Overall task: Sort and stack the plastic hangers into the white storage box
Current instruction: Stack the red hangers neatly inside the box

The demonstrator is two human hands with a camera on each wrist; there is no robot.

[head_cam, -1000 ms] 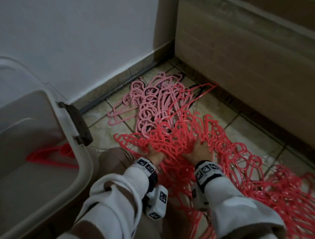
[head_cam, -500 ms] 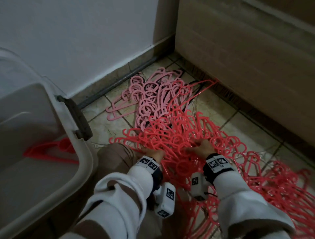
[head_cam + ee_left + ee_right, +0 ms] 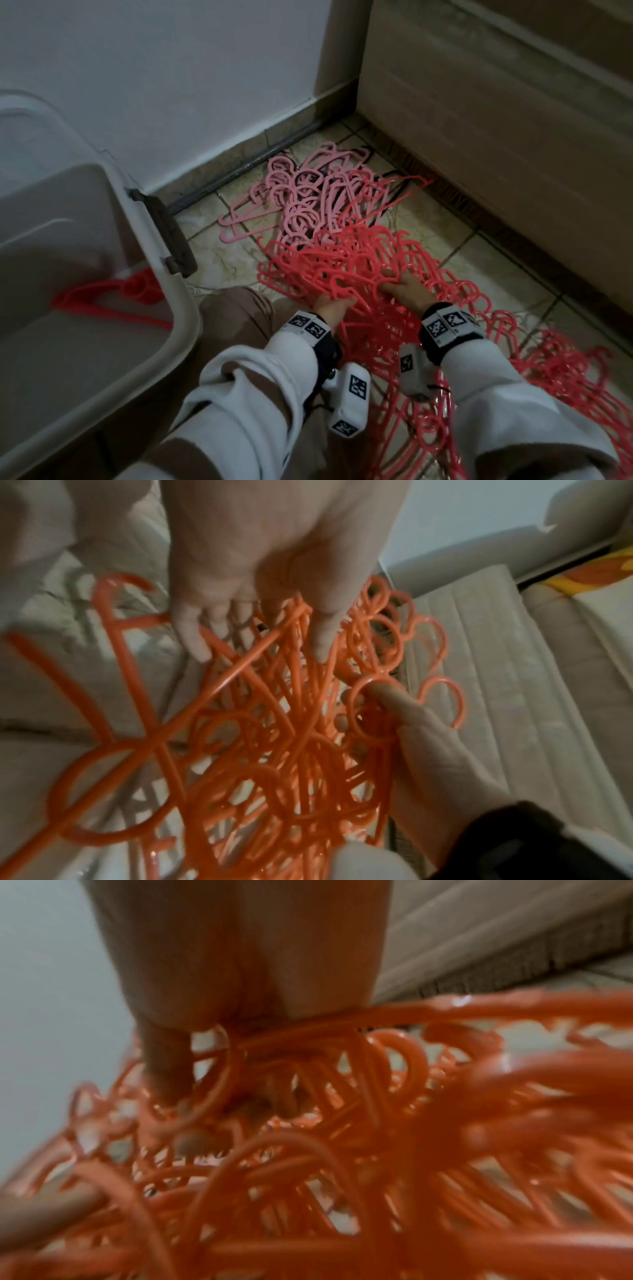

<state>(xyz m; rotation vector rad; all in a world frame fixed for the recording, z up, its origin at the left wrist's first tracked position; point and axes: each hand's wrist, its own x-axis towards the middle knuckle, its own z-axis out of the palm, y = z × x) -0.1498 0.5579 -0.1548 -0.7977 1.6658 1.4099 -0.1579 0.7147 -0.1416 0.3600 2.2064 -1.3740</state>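
Glossy coral-red hangers (image 3: 359, 270) lie tangled on the tile floor (image 3: 472, 260) at five o'clock. Left hand (image 3: 334, 308) and right hand (image 3: 406, 291) each clutch hangers from the tangle. The white storage box (image 3: 181, 308) sits at nine o'clock.

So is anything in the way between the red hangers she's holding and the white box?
Nothing visible blocks it. Both hands, left hand and right hand, already grip the red hangers. The white storage box stands open to the left, with only bare floor and a knee between.

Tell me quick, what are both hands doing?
Left hand: gripping red hangers.
Right hand: gripping the same red hangers.
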